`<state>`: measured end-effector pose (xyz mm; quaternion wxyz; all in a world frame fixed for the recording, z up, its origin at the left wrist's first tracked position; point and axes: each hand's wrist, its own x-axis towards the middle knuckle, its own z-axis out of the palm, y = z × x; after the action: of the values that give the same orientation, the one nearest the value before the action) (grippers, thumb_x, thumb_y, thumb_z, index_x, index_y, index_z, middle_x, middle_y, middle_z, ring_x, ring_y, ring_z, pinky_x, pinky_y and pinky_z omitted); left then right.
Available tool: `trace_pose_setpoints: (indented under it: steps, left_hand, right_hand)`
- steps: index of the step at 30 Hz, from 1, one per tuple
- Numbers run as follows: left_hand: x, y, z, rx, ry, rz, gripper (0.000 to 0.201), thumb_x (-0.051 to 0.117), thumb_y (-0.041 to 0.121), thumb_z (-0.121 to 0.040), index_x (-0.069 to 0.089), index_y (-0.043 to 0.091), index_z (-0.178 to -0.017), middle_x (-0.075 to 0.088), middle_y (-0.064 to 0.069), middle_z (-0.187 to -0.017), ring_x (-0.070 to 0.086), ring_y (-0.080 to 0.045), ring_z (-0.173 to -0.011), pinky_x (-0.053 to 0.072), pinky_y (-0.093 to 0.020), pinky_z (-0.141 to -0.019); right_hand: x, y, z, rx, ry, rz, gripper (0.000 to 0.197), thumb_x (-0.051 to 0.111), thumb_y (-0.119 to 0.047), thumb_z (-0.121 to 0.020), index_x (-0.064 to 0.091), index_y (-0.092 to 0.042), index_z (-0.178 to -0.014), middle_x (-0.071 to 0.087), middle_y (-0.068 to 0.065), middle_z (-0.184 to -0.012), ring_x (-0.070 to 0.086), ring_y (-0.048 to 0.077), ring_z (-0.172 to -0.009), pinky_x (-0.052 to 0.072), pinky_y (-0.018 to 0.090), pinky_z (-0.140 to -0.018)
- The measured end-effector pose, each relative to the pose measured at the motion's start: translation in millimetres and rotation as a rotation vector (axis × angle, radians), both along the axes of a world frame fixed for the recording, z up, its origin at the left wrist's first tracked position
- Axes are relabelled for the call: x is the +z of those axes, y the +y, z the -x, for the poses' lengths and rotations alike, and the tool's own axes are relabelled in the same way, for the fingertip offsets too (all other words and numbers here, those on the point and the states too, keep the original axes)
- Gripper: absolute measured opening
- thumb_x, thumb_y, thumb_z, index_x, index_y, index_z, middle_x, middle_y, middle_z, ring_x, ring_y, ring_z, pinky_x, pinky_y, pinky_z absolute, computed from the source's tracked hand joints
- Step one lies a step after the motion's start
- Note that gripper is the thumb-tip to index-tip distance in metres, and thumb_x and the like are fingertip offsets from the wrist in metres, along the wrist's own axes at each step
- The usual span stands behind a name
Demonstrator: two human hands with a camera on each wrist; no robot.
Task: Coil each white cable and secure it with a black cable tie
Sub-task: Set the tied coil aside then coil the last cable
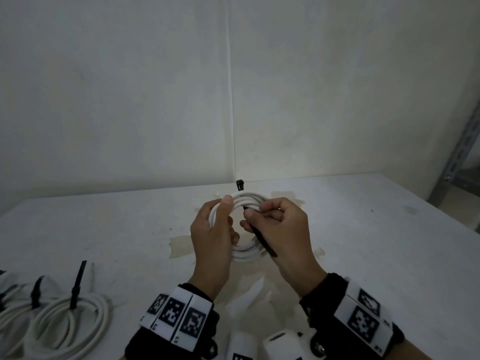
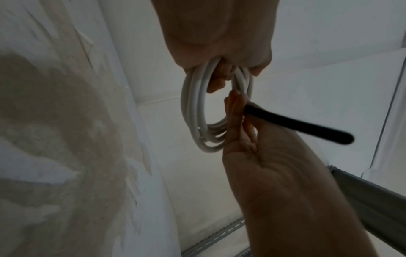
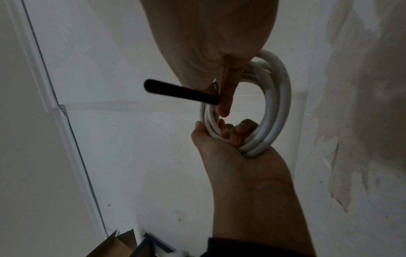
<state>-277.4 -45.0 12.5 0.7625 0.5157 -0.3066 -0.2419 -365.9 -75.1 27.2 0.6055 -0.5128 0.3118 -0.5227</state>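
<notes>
Head view has both hands up over the middle of the desk [image 1: 363,229], which is a scuffed white top with bits of beige tape stuck to it. The left hand [image 1: 211,237] is curled round the left side of the white cable coil [image 1: 246,252], thumb on top of the strands, so the coil is held up in the air and not lying on the desk. The right hand [image 1: 279,224] pinches the black cable tie [image 1: 262,241] right at the coil's right side.

What matters for the next bit: the tie's long axis crosses the bundle. Its head [image 1: 240,185] pokes out past the far rim of the coil, and the tail runs back toward the person, down past the right palm. So the strap lies across the strands with the right hand on it and the left only steadying. My guess is the tail has to come round and into that head, which sits on the far side from both hands, slightly nearer the left thumb. Whether it's threaded already I can't tell.

Left wrist view shows the loose tail [image 2: 307,125] sticking out sideways from the right fingers [image 2: 235,113].

Down at the near left corner of the desk are tied coils [image 1: 67,323], each with a black tie on it. White walls behind, and a grey metal shelf upright [image 1: 465,149] off the far right corner.
</notes>
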Motion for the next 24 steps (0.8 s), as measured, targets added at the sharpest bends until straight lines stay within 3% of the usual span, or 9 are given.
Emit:
trace_pose_setpoints:
  steps: [8, 14, 19, 22, 24]
  left_hand:
    - [18, 11, -16, -0.130, -0.159, -0.127, 0.031, 0.051, 0.021, -0.091, 0.052, 0.011, -0.062, 0.047, -0.003, -0.055, 0.043, -0.012, -0.038, 0.041, -0.024, -0.041]
    - [28, 15, -19, -0.283, 0.061, -0.183, 0.029, 0.046, 0.019, -0.092, 0.053, 0.012, -0.065, 0.034, 0.001, -0.044, 0.026, -0.008, -0.034, 0.027, -0.017, -0.035]
    - [32, 19, -24, -0.346, 0.094, -0.169, 0.022, 0.043, 0.019, -0.093, 0.058, 0.010, -0.079, 0.030, 0.004, -0.042, 0.024, -0.008, -0.033, 0.025, -0.015, -0.035]
    - [30, 20, -26, -0.295, 0.120, -0.121, 0.026, 0.044, 0.019, -0.093, 0.060, 0.012, -0.074, 0.031, 0.004, -0.043, 0.025, -0.008, -0.034, 0.026, -0.016, -0.034]
    - [30, 20, -27, -0.260, 0.130, -0.100, 0.024, 0.045, 0.019, -0.093, 0.061, 0.013, -0.076, 0.032, 0.004, -0.042, 0.026, -0.007, -0.034, 0.027, -0.016, -0.034]
  right_hand:
    - [-1, 8, 4, 0.008, -0.008, 0.088, 0.025, 0.068, 0.006, -0.076, 0.047, -0.009, -0.076, 0.068, 0.006, -0.061, 0.066, 0.016, -0.054, 0.053, 0.021, -0.057]
    - [1, 13, 2, 0.040, 0.007, 0.153, 0.026, 0.068, 0.003, -0.077, 0.046, -0.010, -0.073, 0.069, 0.004, -0.061, 0.066, 0.015, -0.055, 0.052, 0.018, -0.056]
    - [4, 17, 3, 0.056, 0.022, 0.213, 0.024, 0.069, 0.000, -0.077, 0.047, -0.008, -0.072, 0.068, 0.004, -0.062, 0.066, 0.014, -0.055, 0.052, 0.018, -0.055]
    - [9, 15, 4, 0.162, 0.101, 0.258, 0.011, 0.062, -0.001, -0.083, 0.058, -0.010, -0.077, 0.069, 0.003, -0.071, 0.069, 0.013, -0.064, 0.053, 0.016, -0.062]
    - [8, 14, 7, 0.254, 0.233, 0.354, 0.023, 0.058, 0.003, -0.084, 0.066, -0.019, -0.083, 0.069, -0.004, -0.082, 0.068, 0.006, -0.076, 0.051, 0.014, -0.070]
